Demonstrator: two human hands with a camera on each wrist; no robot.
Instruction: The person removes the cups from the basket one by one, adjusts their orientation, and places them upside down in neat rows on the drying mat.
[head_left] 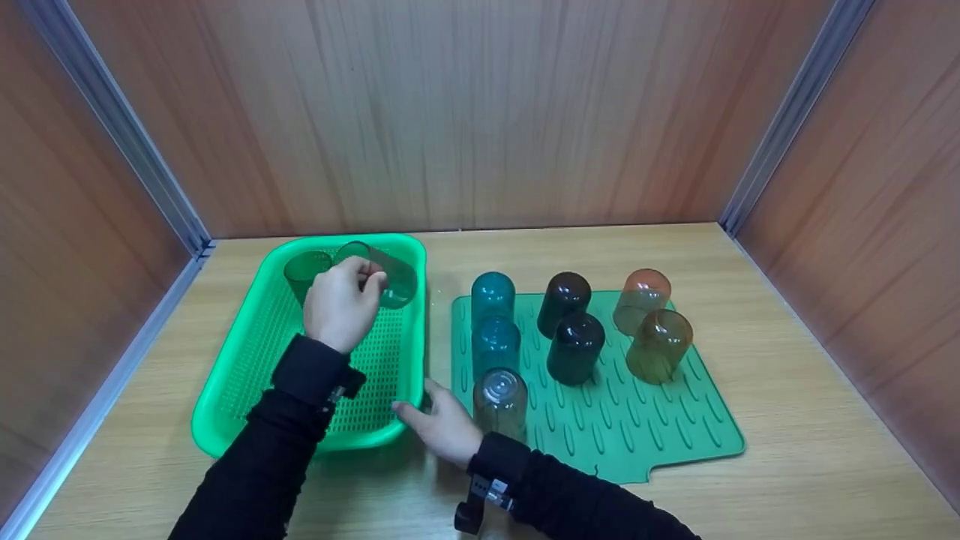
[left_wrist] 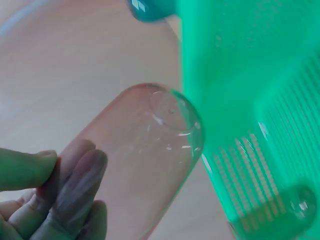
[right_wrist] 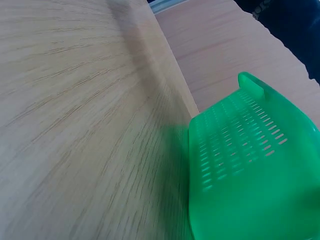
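Observation:
My left hand (head_left: 346,300) is over the far part of the green basket (head_left: 217,382). Its thumb and fingers pinch the open end of a see-through cup (head_left: 397,281), whose rounded base points right in the head view. In the left wrist view that cup (left_wrist: 145,135) looks clear, and fingers show through its wall. A green cup (head_left: 306,271) is in the basket beside it. My right hand (head_left: 448,427) holds the basket's near right rim, thumb over the edge and fingers outside. The right wrist view shows the basket's outer wall (right_wrist: 250,185) but no fingers.
Right of the basket lies a green ribbed mat (head_left: 622,427). Upside-down cups stand on it: blue cups (head_left: 495,341), a clear cup (head_left: 500,397), dark cups (head_left: 575,349), an orange cup (head_left: 641,300) and an amber cup (head_left: 660,346). Wooden walls (head_left: 465,112) enclose the table.

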